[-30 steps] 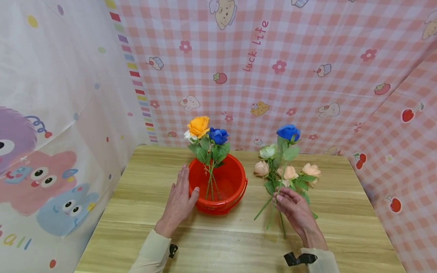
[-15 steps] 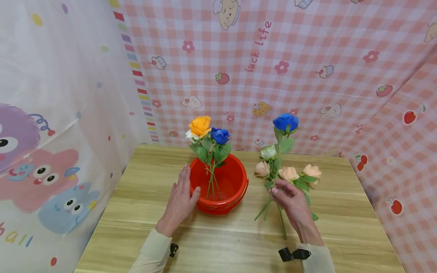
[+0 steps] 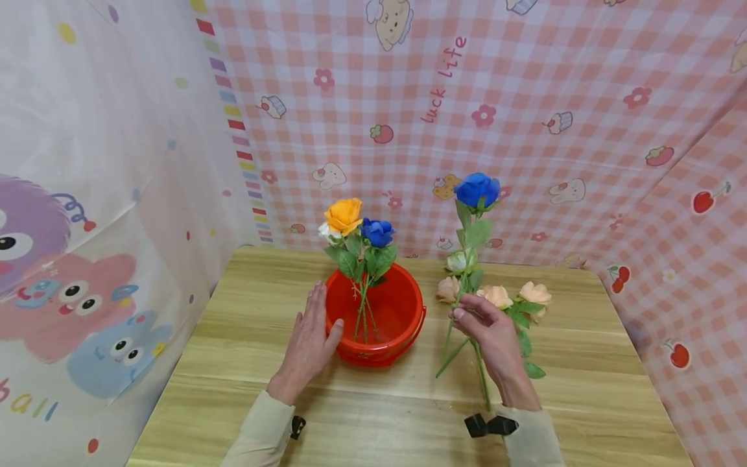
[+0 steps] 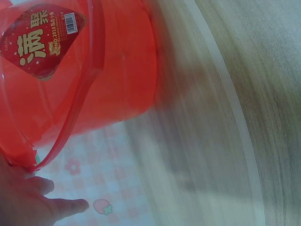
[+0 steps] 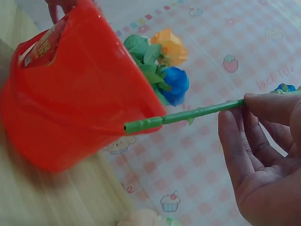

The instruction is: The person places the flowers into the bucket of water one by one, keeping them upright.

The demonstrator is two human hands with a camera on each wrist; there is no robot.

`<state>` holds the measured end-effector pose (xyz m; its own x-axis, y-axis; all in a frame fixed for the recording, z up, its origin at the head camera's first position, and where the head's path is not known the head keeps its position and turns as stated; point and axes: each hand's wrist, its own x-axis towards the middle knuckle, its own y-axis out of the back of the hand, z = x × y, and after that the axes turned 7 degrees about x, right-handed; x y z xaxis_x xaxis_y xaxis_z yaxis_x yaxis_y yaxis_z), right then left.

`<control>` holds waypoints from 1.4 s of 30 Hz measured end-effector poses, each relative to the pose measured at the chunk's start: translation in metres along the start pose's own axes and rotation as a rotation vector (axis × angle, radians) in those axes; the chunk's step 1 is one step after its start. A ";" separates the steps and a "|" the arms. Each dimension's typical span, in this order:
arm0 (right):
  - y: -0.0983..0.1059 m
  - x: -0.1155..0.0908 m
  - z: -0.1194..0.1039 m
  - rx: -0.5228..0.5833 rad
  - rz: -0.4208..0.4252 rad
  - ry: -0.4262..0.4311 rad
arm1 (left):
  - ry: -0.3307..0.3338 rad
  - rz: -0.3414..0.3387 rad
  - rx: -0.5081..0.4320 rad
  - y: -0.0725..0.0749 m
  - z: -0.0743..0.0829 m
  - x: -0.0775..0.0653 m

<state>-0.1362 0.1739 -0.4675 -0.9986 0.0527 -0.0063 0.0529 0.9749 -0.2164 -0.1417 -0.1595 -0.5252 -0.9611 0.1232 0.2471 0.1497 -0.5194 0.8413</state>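
We hold the blue rose (image 3: 477, 191) in the right hand (image 3: 490, 331), its stem (image 5: 202, 112) pinched between thumb and fingertips. The bloom stands above the fingers; the long axis is near upright, with the lower end leaning toward the red bucket (image 3: 367, 356). The bucket lies to the left of that end, apart from it in the head view; its right rim and lowered handle (image 4: 77, 110) stand between the stem and the interior. Our left hand (image 3: 306, 340) rests on the bucket's left side, fingers extended, gripping nothing. Inside, an orange rose (image 3: 343, 216), a second blue rose (image 3: 378, 232) and a white bloom (image 3: 329, 232) lean together. Peach roses (image 3: 535, 295) and a pale green rose (image 3: 461, 261) lie around the right hand.
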 end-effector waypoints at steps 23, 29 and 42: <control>-0.043 0.015 -0.020 -0.030 -0.047 0.126 | 0.007 -0.002 -0.013 0.001 0.001 -0.001; -0.055 0.019 -0.024 -0.022 -0.059 0.145 | 0.009 -0.004 -0.019 0.000 0.000 -0.001; -0.077 0.028 -0.025 -0.054 -0.107 0.201 | 0.010 -0.008 -0.001 0.000 0.000 -0.001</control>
<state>-0.1685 0.1060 -0.4272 -0.9778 -0.0150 0.2092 -0.0478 0.9871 -0.1529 -0.1409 -0.1600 -0.5258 -0.9645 0.1194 0.2354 0.1414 -0.5192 0.8428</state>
